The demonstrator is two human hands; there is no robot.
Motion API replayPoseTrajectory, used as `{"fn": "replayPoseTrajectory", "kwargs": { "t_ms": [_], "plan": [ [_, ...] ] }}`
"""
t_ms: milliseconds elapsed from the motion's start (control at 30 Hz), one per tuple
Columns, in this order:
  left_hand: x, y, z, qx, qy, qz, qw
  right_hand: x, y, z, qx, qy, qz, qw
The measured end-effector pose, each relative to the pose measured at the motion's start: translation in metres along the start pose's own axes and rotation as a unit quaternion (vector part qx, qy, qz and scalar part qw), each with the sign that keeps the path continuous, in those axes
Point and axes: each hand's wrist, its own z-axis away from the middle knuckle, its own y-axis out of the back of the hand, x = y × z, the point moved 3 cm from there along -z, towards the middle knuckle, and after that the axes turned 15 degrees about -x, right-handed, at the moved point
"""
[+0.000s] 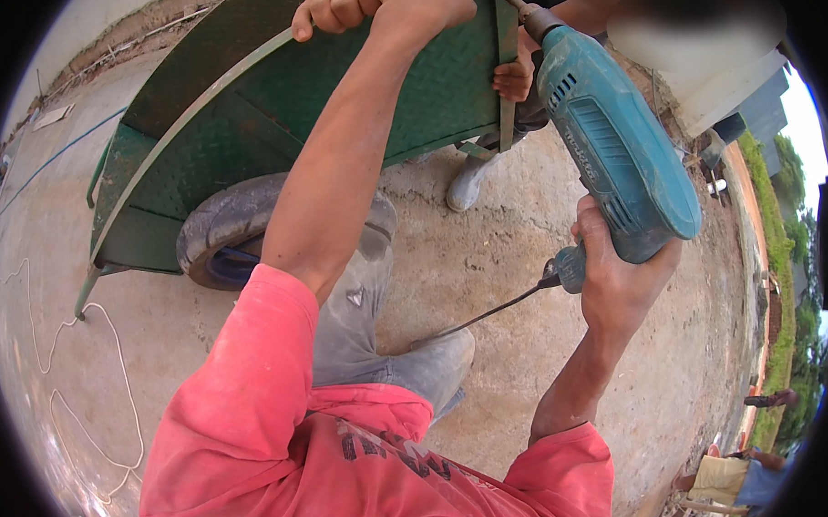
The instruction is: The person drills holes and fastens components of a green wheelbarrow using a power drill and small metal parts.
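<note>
My left hand (pixel 405 8) is closed on a green wheelbarrow (pixel 436 94) at the top, partly cut off by the frame edge. The tray is tipped on its side, its wheel (pixel 208 234) behind my forearm. In my right hand (pixel 629 274) is a teal power drill (pixel 615 142), held by its handle with a black cord trailing leftward. The drill's tip points up at the metal strip (pixel 505 36) on the tray's right end; whether it touches is unclear. A co-worker's hand (pixel 513 77) grips that strip lower down.
The co-worker's boot (pixel 466 184) stands on the concrete floor (pixel 527 373) beyond my bent knee. A pale cord (pixel 133 451) loops on the left, and a blue hose (pixel 59 152) runs behind it. Another person (pixel 727 480) is at lower right, near a grass strip (pixel 758 183).
</note>
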Motion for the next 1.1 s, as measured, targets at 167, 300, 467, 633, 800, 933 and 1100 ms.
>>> {"fn": "replayPoseTrajectory", "kwargs": {
  "t_ms": [167, 300, 467, 633, 800, 933, 1100],
  "plan": [
    [0.0005, -0.0004, 0.0008, -0.003, -0.006, -0.007, 1.0, 0.0002, 0.0001, 0.0036, 0.015, -0.05, -0.062, 0.997],
    [0.0021, 0.0016, 0.0027, 0.014, -0.016, -0.008, 1.0, 0.0012, -0.0002, 0.0044, 0.016, -0.04, -0.057, 0.997],
    [0.0007, 0.0026, 0.0027, 0.001, -0.007, 0.003, 1.0, -0.0004, -0.0017, 0.0036, 0.013, -0.048, -0.06, 0.997],
    [0.0045, 0.0041, 0.004, 0.007, -0.007, 0.008, 1.0, 0.0004, -0.0009, 0.0014, 0.003, -0.021, -0.026, 0.999],
    [0.0032, 0.0028, 0.0032, 0.01, -0.012, 0.017, 1.0, 0.0043, -0.003, 0.0052, 0.016, -0.005, -0.02, 1.0],
    [0.0036, 0.0037, 0.0051, 0.006, -0.018, 0.017, 1.0, 0.0008, -0.0033, 0.0058, 0.014, -0.034, -0.049, 0.998],
    [0.003, 0.0026, 0.0042, 0.021, -0.017, 0.015, 1.0, -0.0003, -0.0015, 0.0054, 0.004, -0.05, -0.061, 0.997]
  ]
}}
